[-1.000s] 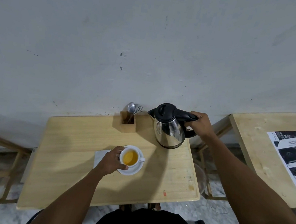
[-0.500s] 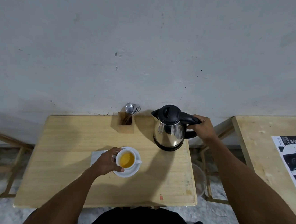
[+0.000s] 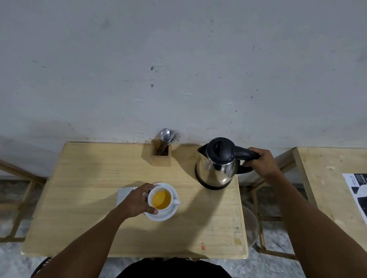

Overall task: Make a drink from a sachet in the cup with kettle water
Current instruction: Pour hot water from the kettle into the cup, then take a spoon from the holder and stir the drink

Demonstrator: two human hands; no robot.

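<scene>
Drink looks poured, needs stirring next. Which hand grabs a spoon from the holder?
Right, probably. The right hand only grips the kettle, upright on the table beside the spoon holder; the left hand steadies the cup.

White cup [image 3: 161, 199], yellow-orange drink; white saucer [image 3: 166, 215]; shiny steel kettle [image 3: 217, 164], black lid; pale wood table [image 3: 98, 175].

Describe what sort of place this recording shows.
Probably a sparse makeshift tea corner, not a kitchen: a plain light wooden table against a scuffed bare grey wall, a stainless steel electric kettle, a wooden cutlery holder.
</scene>
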